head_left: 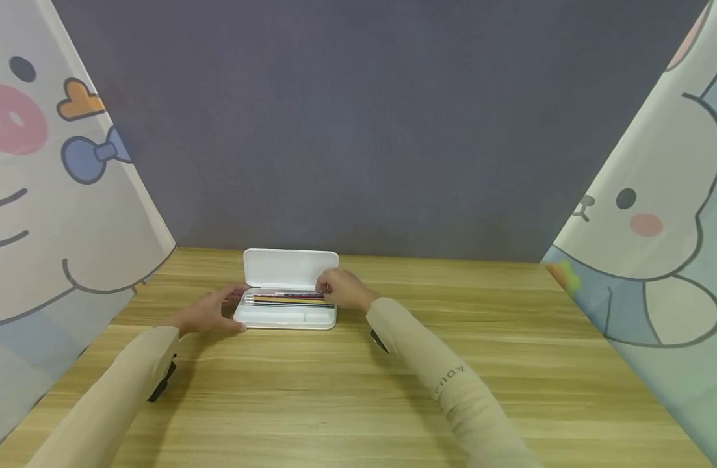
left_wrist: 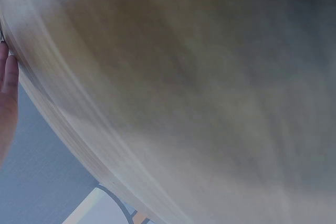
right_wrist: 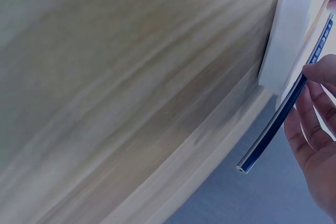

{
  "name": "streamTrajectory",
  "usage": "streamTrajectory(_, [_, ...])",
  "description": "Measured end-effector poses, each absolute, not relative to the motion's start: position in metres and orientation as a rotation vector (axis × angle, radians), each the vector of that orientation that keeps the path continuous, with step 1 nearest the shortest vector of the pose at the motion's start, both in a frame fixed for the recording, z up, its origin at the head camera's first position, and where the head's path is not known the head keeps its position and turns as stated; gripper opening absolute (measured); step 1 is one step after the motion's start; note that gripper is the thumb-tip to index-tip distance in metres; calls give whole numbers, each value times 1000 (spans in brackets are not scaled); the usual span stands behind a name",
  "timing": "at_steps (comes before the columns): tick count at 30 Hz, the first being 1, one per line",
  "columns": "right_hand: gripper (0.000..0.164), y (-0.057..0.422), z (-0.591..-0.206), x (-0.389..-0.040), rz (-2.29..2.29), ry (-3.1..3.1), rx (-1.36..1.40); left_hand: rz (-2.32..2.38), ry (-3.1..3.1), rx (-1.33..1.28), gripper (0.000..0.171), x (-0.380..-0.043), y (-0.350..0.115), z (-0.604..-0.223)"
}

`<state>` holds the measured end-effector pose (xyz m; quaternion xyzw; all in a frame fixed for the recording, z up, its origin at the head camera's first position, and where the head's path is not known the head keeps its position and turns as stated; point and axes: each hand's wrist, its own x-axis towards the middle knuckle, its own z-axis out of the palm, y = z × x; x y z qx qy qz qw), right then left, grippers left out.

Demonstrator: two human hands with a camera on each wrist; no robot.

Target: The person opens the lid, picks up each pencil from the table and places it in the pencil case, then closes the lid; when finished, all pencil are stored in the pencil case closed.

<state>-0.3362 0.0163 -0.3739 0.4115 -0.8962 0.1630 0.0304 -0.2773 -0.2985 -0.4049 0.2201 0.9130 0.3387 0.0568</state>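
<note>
A white pencil case [head_left: 261, 318] lies with its lid [head_left: 290, 268] raised, several pencils [head_left: 285, 300] side by side in its tray. My left hand [head_left: 208, 312] holds the case's left end, thumb at the front corner and fingers by the hinge. Just two fingers [left_wrist: 9, 77] of it show in the left wrist view. At the right end of the case, my right hand [head_left: 343, 289] pinches a dark blue pencil [right_wrist: 278, 119] between thumb and fingers. Its flat end sticks out past the hand in the right wrist view; its other end reaches over the case.
The case stands on a wood-grain table [head_left: 346, 390], toward the back edge. Behind the table rises a dark grey panel [head_left: 358, 130]. Cartoon-printed panels flank it, a pig-like figure [head_left: 30, 214] on the left and a white animal [head_left: 656, 195] on the right.
</note>
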Motion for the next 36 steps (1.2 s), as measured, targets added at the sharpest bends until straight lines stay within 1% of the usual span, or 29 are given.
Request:
streamTrajectory(6, [13,9,-376,-337,444,-2737,1306,1024,2764,647,85,-277,-298,-404])
streamTrajectory(12, [14,-4,-375,-337,491,-2735,1319,1030,2755,648,84,-277,-297,-404])
streamTrajectory(21, [15,-25,-373,-338,497,-2765,1283,1038,2769,665,84,-279,-297,-406])
streamTrajectory(36, [16,-44,-378,-336,394,-2806,1247,1070,2753,699,84,-279,-299,-406])
